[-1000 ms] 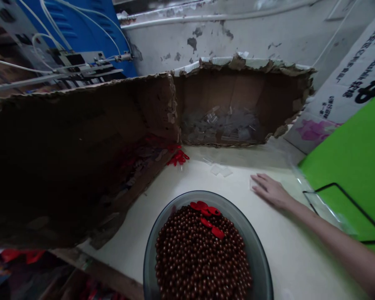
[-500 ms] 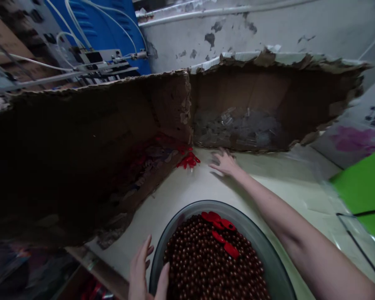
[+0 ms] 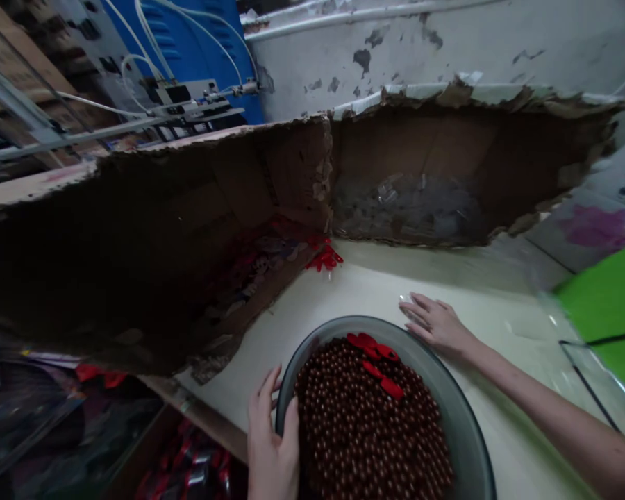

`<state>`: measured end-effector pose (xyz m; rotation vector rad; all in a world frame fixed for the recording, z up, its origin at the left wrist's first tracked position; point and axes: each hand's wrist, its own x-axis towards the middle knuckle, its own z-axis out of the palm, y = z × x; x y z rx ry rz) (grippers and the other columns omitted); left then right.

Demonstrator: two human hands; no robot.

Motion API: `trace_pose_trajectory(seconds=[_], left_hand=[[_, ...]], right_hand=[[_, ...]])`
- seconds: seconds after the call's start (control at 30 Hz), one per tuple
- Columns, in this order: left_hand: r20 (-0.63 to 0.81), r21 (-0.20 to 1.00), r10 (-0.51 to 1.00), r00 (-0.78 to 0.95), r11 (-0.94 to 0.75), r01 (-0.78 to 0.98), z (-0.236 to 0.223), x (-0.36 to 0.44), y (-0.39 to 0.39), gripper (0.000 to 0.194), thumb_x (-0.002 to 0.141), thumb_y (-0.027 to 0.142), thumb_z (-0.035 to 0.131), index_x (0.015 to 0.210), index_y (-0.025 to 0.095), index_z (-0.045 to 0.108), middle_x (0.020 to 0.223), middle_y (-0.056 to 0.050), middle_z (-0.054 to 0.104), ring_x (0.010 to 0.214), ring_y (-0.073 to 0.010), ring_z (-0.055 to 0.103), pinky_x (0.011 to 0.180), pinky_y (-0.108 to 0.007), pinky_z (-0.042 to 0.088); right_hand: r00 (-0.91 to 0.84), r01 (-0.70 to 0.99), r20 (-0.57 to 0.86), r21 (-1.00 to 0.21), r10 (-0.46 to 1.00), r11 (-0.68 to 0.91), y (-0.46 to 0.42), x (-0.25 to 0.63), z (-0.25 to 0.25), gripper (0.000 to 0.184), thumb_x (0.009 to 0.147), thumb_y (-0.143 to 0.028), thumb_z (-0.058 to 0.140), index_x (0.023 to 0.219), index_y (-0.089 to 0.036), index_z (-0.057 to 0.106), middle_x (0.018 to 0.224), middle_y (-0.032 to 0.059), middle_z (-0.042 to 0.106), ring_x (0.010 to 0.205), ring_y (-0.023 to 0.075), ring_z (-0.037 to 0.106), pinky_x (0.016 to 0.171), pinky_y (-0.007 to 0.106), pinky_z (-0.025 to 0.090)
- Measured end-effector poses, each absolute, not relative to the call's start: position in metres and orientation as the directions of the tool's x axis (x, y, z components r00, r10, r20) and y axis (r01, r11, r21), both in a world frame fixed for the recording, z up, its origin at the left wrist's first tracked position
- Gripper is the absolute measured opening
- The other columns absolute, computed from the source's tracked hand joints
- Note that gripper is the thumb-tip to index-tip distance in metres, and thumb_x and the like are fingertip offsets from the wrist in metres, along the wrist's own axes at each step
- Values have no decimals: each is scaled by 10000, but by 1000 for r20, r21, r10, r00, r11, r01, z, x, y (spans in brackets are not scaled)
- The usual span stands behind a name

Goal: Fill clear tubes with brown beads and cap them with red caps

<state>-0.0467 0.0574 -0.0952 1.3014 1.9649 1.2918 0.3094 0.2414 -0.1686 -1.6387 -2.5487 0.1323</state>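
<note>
A round grey-green basin (image 3: 473,427) full of small shiny dark-brown balls (image 3: 364,423) stands in front of me. Several red plastic pieces, spoon-like in shape, (image 3: 392,387) lie on the balls near the far rim. My left hand (image 3: 273,437) grips the basin's left rim, thumb on the inside and fingers outside. Beyond the right rim, just above the table, is my right hand (image 3: 437,325). Its fingers are bent around a small clear plastic piece (image 3: 407,300), partly hidden by them; its exact kind cannot be made out.
A torn-edged cardboard box (image 3: 213,201) on the left has red pieces (image 3: 326,258) spilling from its corner. Another cardboard box (image 3: 437,139) behind holds clear plastic pieces (image 3: 411,205). A green sheet (image 3: 609,305) and black wire frame (image 3: 583,368) are at right.
My right hand has drawn back from the far box towards the basin, a clear piece now at its fingers. My left hand has closed on the rim. The view has shifted slightly.
</note>
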Motion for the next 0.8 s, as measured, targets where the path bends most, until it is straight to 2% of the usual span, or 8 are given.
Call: trace_pose_trajectory(seconds=[0.17,0.27,0.43,0.53,0.6,0.7,0.73,0.8], left_hand=[[128,881,910,-395,78,466,-83,-45,56,443,875,324,528,1300,200,497,1281,-115,490,1140,-214,523,1023,-374,420],[138,884,916,-377,58,465,-83,-45,56,445,866,317,539,1293,196,502,1254,-115,493,1100,-208,532,1001,-372,436],[203,878,920,-336,-19,479,-88,-48,55,432,859,277,540,1282,194,508,1241,-121,482,1145,-225,512,1026,-397,419],[216,869,925,-311,-37,493,-91,-50,55,461,857,269,541,1311,205,483,1268,-127,440,1171,-238,501,1047,-427,403],[255,843,926,-278,-72,533,-91,-50,55,461,852,261,547,1307,211,491,1289,-127,411,1230,-253,462,1078,-439,372],[334,775,922,-195,-151,614,-87,-48,57,411,845,236,549,1255,210,547,1306,-123,398,1275,-264,417,1105,-443,339],[351,757,921,-169,-173,630,-85,-47,58,396,844,228,547,1240,209,561,1309,-123,398,1269,-263,421,1104,-444,340],[363,750,921,-141,-199,630,-82,-45,60,378,847,217,540,1224,206,575,1312,-127,399,1245,-259,438,1090,-446,357]], right_hand=[[-434,882,95,-158,896,444,158,339,-171,390,928,-370,400,1242,-237,590,1377,155,520,1282,280,469,1027,502,332],[-388,886,144,-213,910,411,132,337,-167,322,909,-321,417,1129,-216,627,1273,151,592,1219,281,522,974,481,395],[-229,868,278,-375,933,325,117,320,-159,223,836,-269,511,1013,-200,627,1082,124,662,1023,275,623,872,436,489],[-107,880,379,-395,919,265,115,310,-140,263,843,-233,472,1069,-182,598,1060,132,650,961,259,635,838,410,510],[28,860,435,-469,900,200,110,299,-118,287,860,-245,464,1118,-182,573,1063,127,645,858,230,643,758,376,527],[102,697,383,-686,918,209,96,273,-79,312,855,-319,538,1145,-205,553,1012,81,667,736,172,626,660,299,521],[59,645,339,-731,939,223,90,261,-68,313,840,-335,568,1126,-208,558,977,67,676,721,163,622,645,282,513],[-113,634,222,-734,969,242,79,236,-52,258,807,-328,606,1034,-208,598,886,40,686,684,151,610,614,258,486]])
